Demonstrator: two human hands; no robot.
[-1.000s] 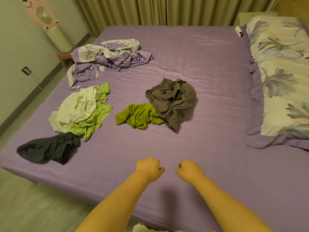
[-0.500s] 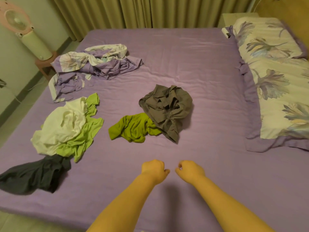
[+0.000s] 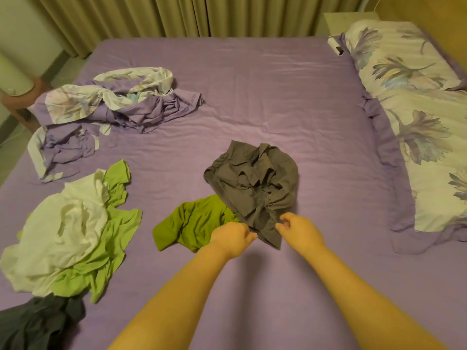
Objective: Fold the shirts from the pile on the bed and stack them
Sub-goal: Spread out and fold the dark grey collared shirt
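Observation:
A crumpled grey shirt [image 3: 255, 180] lies mid-bed, overlapping a dark green shirt [image 3: 192, 223] on its left. My left hand [image 3: 232, 238] hovers with curled fingers over the green shirt, its knuckles at the grey shirt's near corner; no cloth shows in its grip. My right hand [image 3: 300, 231] is at the grey shirt's near right edge, thumb and fingers loosely curled and slightly apart, holding nothing. On the left lie a white shirt [image 3: 63, 223] over a light green shirt [image 3: 106, 251], and a dark shirt [image 3: 38, 322] at the bed's near left corner.
The purple bed sheet [image 3: 265, 97] stretches bare toward the curtains. A rumpled floral and purple cover [image 3: 111, 107] lies at the far left. Floral pillows [image 3: 417, 122] line the right side. A fan on a stool [image 3: 15, 79] stands beside the bed's left edge.
Both hands have reached forward from the bare sheet to the near edge of the grey shirt. The view has come closer and turned right. The right hand's fingers have loosened.

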